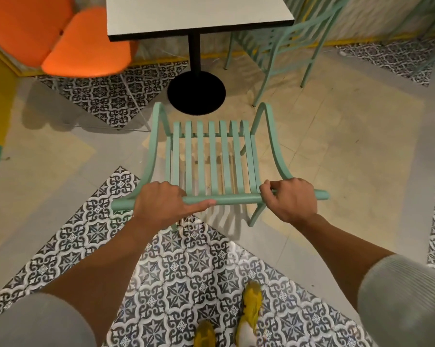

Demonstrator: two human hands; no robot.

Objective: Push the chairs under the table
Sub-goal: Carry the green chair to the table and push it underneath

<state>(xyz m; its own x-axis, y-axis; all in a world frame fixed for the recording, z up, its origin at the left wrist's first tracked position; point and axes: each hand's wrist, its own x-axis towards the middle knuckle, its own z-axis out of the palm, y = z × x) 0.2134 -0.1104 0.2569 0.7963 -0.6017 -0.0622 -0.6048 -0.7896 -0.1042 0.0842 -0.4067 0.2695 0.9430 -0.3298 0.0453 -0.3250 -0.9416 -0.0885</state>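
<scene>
Both hands, left hand (161,202) and right hand (290,200), grip the chair (212,156) top rail. Push evenly, straight toward the table (199,16), seat centred on its black base (196,92).

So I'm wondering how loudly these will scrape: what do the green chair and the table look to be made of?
The green chair looks like painted metal: thin curved slats, tubular top rail, uniform matte mint coat. The table seems to have a pale laminate top with a dark edge band, on a black post and round base, probably metal.
</scene>
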